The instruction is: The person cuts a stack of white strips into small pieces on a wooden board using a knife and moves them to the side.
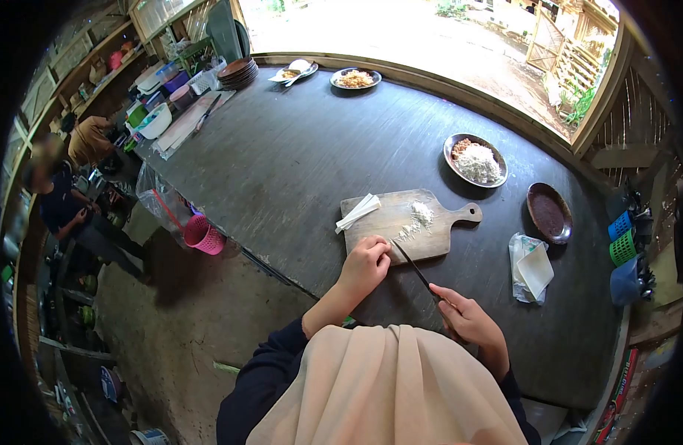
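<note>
A wooden cutting board with a handle lies before me. My right hand grips a knife, its dark blade slanting across the board's near edge. Close to the knife's tip, my left hand is closed with fingers curled over the board's near left part; whatever it pinches is hidden. White sticks of some firm food lie at the board's left edge. Small chopped white pieces are scattered near its middle. Beyond the board, an oval plate carries a white chopped heap and orange-brown bits.
Right of the board are a brown oval dish and a white item on a plastic wrapper. Food plates and stacked brown plates stand at the back. A pink basket hangs left; people are beyond.
</note>
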Demonstrator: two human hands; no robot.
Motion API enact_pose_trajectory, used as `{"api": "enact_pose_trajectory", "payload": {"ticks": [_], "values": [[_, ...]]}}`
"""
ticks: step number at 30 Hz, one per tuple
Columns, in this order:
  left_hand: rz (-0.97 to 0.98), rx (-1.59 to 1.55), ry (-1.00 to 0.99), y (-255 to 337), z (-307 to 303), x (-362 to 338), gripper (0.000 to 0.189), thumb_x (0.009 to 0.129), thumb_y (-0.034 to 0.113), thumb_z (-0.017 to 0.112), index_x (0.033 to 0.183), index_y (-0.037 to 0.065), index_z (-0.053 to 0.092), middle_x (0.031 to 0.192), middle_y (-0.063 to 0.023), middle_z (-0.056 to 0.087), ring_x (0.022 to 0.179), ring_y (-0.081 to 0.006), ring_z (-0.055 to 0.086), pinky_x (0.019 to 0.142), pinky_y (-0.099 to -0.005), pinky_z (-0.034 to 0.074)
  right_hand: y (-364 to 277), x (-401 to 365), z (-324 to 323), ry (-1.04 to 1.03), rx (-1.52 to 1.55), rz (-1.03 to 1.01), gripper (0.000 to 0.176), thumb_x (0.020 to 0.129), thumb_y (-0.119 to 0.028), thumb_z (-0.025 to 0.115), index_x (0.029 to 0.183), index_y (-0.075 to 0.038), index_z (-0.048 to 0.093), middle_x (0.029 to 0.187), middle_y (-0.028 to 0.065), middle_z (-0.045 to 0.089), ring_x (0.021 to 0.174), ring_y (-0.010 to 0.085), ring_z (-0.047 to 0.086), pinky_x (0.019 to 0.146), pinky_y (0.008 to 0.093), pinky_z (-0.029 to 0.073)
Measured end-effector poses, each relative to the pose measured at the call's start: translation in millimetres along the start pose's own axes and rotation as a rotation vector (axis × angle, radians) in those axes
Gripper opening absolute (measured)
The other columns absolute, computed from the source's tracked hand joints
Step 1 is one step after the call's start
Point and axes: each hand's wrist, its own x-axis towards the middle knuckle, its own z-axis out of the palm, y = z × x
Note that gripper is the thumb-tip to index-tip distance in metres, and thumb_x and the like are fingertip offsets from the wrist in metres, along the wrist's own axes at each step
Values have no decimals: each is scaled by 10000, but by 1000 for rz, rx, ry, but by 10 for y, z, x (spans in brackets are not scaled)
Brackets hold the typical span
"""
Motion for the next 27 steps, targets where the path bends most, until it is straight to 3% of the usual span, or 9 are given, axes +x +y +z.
{"api": "enact_pose_trajectory", "payload": {"ticks": [17,27], "values": [[-13,-20,8,5,-11,7,110,791,-6,625,889,-27,673,988,-129,674,957,-308,646,868,-384,515,144,55,9,15,40,-17,415,1030,-145,486,1445,-131,490,602,-29,483,471,51,470,431,240,382],[-17,-15,-10,1,-10,7,120,792,-3,630,899,-31,675,996,-129,665,954,-311,642,862,-384,513,-86,38,161,112,-205,-99,396,1020,-121,504,1416,-120,520,633,-12,504,578,62,434,567,231,408]]}}
